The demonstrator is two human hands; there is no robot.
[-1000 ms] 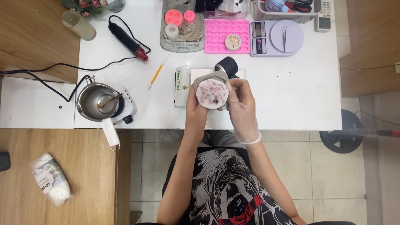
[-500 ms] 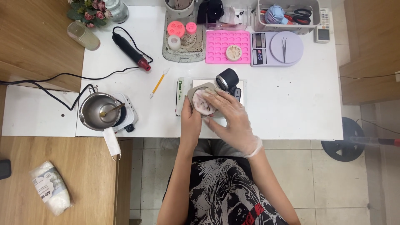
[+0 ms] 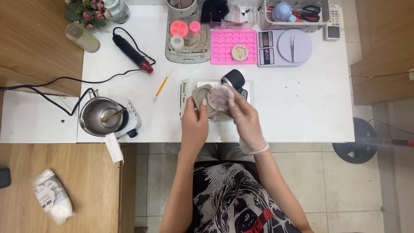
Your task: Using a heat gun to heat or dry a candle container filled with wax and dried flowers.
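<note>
Two hands meet over the near edge of a white table. The bare left hand grips a grey mould, thumb on its face. Just beside it, the gloved right hand pinches a round pinkish wax disc in its fingertips, held above a flat tray. The disc looks fragile; a tight pinch may crack it, a loose one may drop it onto the tray. Farther left of the mould, a metal pot sits on a small hotplate near the edge. Beyond the mould lie a pink silicone tray and a lilac scale.
</note>
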